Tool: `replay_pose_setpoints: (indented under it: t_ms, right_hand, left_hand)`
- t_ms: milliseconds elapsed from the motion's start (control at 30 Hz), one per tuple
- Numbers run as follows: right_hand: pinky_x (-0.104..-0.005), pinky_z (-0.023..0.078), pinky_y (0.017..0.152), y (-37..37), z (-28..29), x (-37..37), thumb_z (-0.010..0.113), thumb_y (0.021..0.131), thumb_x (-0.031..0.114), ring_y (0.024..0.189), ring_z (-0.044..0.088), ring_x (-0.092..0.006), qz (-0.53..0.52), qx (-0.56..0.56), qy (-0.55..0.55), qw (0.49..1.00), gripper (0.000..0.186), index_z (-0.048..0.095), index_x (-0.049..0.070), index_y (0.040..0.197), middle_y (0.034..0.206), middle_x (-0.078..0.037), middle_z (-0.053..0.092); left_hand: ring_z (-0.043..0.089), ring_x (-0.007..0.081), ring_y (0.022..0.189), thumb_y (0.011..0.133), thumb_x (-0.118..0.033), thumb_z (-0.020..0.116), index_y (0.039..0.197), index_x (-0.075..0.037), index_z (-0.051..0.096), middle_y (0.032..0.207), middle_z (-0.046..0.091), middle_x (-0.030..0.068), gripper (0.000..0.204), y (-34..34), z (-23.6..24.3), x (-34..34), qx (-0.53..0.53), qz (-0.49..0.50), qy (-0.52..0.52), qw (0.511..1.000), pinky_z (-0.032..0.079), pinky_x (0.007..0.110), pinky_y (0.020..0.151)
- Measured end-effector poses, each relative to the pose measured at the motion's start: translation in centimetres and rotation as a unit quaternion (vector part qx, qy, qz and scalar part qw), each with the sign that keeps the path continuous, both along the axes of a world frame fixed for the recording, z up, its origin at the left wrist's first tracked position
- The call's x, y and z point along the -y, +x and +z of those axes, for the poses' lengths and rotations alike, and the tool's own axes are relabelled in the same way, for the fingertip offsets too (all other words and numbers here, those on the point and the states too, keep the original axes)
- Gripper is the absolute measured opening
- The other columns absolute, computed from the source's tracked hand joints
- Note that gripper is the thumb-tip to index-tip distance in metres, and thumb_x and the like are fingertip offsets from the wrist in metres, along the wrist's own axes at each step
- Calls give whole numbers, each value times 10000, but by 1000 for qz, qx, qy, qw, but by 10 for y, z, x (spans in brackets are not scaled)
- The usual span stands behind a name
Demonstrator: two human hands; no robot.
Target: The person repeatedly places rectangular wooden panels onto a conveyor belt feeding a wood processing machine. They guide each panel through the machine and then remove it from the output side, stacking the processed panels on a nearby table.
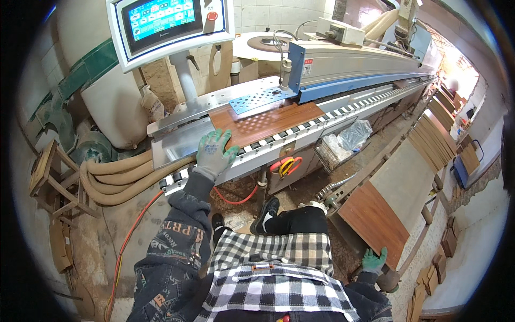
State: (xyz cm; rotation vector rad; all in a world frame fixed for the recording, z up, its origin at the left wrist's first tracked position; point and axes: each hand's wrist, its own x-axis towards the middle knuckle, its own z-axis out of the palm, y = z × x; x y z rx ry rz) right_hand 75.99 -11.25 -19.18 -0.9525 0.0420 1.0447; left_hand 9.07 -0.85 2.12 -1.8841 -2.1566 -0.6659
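Note:
My left hand (213, 153), in a grey work glove with green fingertips, lies with spread fingers on the near end of a brown wood-grain board (268, 126). That board rests on the roller track of a long machine, partly under a perforated blue plate (263, 100). Down to the right, my right hand (374, 261), gloved alike, holds the near edge of another brown wood-grain panel (375, 220). The undersides of its fingers are partly hidden. This panel lies on top of larger grey-brown sheets (402, 166).
A control screen (163, 21) with a red button stands at the upper left. Thick tan hoses (120, 180) and a wooden stool (53, 180) are on the left. Red-handled scissors (286, 167) hang on the machine's front, beside a wire basket (335, 153) of plastic. Board offcuts (426, 282) line the right wall.

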Motion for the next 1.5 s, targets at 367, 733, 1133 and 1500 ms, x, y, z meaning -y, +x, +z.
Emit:
replay_pose_setpoints:
  t_ms: [367, 733, 1133, 1500]
  right_hand:
    - [-372, 542, 686, -67, 73, -10, 690, 909, 268, 670, 613, -186, 205, 76, 162, 962, 272, 643, 107, 1123, 932, -52, 689]
    - [-249, 480, 540, -324, 206, -89, 564, 994, 287, 657, 636, -143, 583, 54, 92, 806, 261, 627, 44, 1061, 870, -98, 696]
    - [-387, 494, 1001, -403, 198, -118, 574, 992, 219, 1111, 629, -257, 630, -43, 231, 740, 417, 507, -20, 1327, 1226, -155, 629]
    - [-472, 348, 1090, -117, 87, -115, 635, 873, 475, 1295, 480, -386, 256, 844, -176, 437, 749, 447, -18, 1404, 1395, -213, 520]
  left_hand:
    - [462, 371, 1298, 913, -368, 613, 1393, -126, 509, 1396, 514, 166, 548, 6, 21, 56, 117, -119, 136, 977, 313, 481, 1128]
    - [335, 404, 1386, 828, -503, 675, 1426, -144, 487, 1470, 424, 153, 722, 32, 25, 172, -24, -97, 30, 994, 218, 565, 1158]
    - [373, 400, 1365, 876, -437, 649, 1413, -158, 511, 1450, 461, 161, 620, -38, -4, 171, -28, 70, 46, 996, 234, 549, 1142]
    - [351, 368, 1389, 871, -473, 643, 1415, -186, 520, 1480, 454, 135, 627, -73, 8, 107, 4, 76, -35, 996, 241, 469, 1162]
